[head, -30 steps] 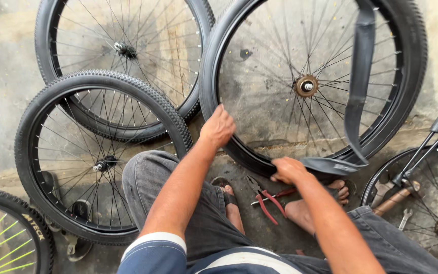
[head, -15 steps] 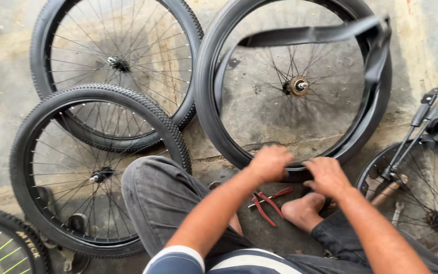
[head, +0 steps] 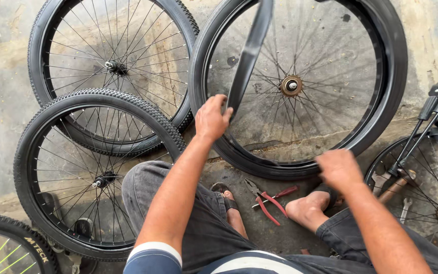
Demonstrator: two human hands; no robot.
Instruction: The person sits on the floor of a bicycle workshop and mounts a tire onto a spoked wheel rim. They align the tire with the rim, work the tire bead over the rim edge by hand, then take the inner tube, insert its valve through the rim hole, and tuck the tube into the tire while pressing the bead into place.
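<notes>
1. The bicycle wheel stood upright on the concrete floor in front of the seated person, leaning back, so its rim faced them and both hands could reach the near edge.
2. A black rubber strip, an inner tube or rim band by the look of it, ran from the top of that wheel down across the spokes to the left hand.
3. The left hand had its fingers curled round the strip's lower end at the tyre's inner edge, arm stretched forward.
4. The right hand hovered low by the tyre's bottom edge; it was blurred, so I could not tell its grip.
5. Red-handled pliers lay on the floor between the sandalled feet, within easy reach.
6. Other wheels lay overlapping to the left.
</notes>
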